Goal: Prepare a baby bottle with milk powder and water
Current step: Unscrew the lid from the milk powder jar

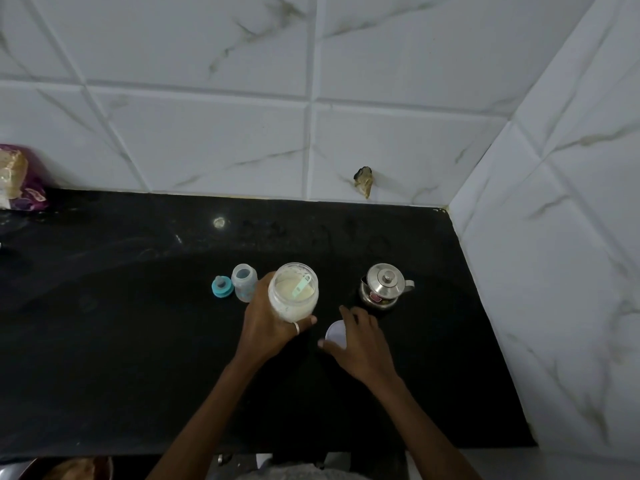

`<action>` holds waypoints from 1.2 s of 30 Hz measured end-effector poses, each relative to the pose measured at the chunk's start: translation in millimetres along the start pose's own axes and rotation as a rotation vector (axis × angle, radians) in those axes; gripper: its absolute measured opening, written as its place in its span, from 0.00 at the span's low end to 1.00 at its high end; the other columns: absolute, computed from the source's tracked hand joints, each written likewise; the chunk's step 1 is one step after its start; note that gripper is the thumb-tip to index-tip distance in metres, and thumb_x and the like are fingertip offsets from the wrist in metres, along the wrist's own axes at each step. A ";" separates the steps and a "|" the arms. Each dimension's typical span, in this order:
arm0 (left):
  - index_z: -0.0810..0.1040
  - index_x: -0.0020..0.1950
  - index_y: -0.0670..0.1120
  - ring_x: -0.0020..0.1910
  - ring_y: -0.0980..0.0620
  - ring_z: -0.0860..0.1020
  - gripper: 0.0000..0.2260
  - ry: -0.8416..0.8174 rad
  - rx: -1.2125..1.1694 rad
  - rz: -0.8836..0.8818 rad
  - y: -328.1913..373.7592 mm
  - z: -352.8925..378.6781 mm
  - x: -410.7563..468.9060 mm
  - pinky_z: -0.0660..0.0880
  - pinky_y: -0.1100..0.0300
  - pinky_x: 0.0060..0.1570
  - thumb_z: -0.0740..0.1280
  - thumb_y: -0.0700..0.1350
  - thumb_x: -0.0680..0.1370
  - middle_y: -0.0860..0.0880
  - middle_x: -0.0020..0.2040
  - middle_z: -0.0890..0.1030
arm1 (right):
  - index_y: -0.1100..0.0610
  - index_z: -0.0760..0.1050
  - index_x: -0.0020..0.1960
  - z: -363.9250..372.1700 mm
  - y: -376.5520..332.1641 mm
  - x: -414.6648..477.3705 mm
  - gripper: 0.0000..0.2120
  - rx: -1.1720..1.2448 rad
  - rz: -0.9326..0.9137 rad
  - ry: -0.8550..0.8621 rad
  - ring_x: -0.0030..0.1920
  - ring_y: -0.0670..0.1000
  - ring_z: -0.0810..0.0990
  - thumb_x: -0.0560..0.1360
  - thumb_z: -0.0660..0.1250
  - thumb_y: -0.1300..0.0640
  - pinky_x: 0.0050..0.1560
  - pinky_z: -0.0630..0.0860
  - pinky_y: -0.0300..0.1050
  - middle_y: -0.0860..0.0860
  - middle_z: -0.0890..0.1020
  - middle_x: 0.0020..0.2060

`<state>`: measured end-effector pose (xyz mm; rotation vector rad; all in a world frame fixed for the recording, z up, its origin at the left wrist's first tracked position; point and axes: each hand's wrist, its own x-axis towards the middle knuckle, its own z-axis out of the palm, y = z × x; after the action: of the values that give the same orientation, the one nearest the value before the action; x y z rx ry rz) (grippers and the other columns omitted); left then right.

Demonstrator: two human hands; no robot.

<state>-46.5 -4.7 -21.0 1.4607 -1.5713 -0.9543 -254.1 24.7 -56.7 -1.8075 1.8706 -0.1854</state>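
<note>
While the head camera looks down on a black stone countertop, the left hand grips a clear milk powder jar, its fingers wrapped round the far side and the thumb lying across the near base. A silver ring sits on one finger of that hand. The jar is uncapped and holds pale powder, with a light green scoop lying on top of it. Whether the jar stands on the counter or is raised off it, I cannot tell.

Just to the right of the jar, the right hand holds a round white lid low over the counter, thumb at its near edge and curled fingers over its far edge.

Left of the jar, the baby bottle stands upright and open, close beside the left hand's knuckles. Its teal nipple collar rests on the counter just left of the bottle, apart from it.

Beyond the right hand stands a small steel pot with its knobbed cover on and a handle pointing right.

White marble-patterned tiles cover the back and right walls, with a chipped hole low in the back wall. A purple packet lies at the far left edge of the counter.
</note>
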 end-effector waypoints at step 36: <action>0.65 0.78 0.42 0.75 0.55 0.65 0.45 -0.013 0.233 0.114 -10.4 5.2 4.1 0.59 0.71 0.69 0.83 0.49 0.67 0.48 0.76 0.68 | 0.53 0.83 0.40 -93.7 -80.5 -13.3 0.11 -0.326 -0.471 0.495 0.36 0.49 0.78 0.65 0.73 0.68 0.28 0.60 0.39 0.46 0.81 0.33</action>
<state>-47.0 -9.4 -32.4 1.5044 -1.8028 -0.7357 -225.7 5.6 62.8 -2.6059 1.8229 -0.5688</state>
